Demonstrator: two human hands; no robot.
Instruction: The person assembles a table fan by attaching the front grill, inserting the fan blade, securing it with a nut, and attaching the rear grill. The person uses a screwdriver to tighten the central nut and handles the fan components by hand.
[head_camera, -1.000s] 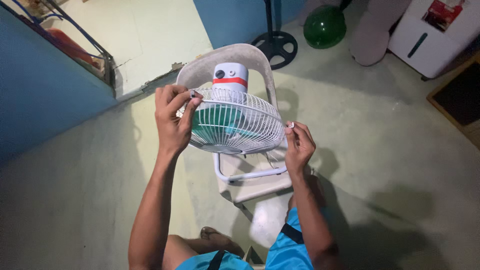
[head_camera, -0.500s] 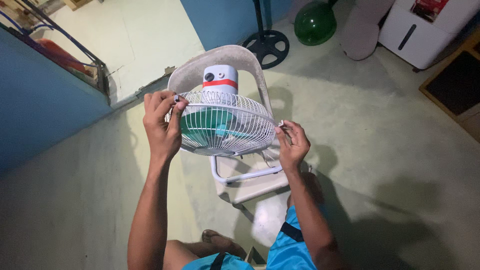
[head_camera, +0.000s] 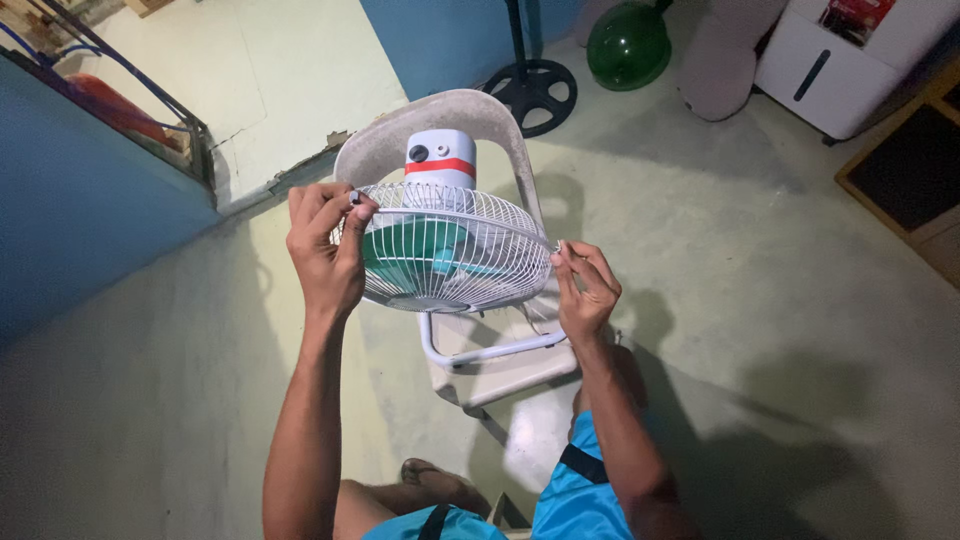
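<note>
A person seated low on a pale green floor (head_camera: 760, 300) works with 2 bare hands on a small electric fan (head_camera: 443, 240) that stands on a white plastic chair (head_camera: 480, 115), seen from a head-worn camera looking down. The fan's white wire guard (head_camera: 455, 255) faces up and toward the person, with teal blades (head_camera: 420, 245) visible behind the wires and a white motor housing with a red band (head_camera: 441, 160) rising behind it. The left hand (head_camera: 325, 250) sits at the guard's left rim, thumb and forefinger pinched tight on a small dark clip (head_camera: 354, 198) at the edge of the wire ring. The right hand (head_camera: 588, 290) is at the opposite, right rim, its fingertips closed on a small pale piece (head_camera: 561, 247) that touches the guard's outer ring; whether that piece is loose or fixed to the guard cannot be told. The fan thus lies directly between the 2 grips, its rim held at both sides, while its white tubular base (head_camera: 480, 350) rests on the chair seat. Blue shorts (head_camera: 570, 500) and a bent knee show at the bottom of the view. Behind the chair stand a black round fan base on a pole (head_camera: 535, 90), a green ball-shaped object (head_camera: 625, 45) and a white box-shaped appliance (head_camera: 840, 65), all well apart from the hands. A blue wall (head_camera: 90, 220) runs along the left.
</note>
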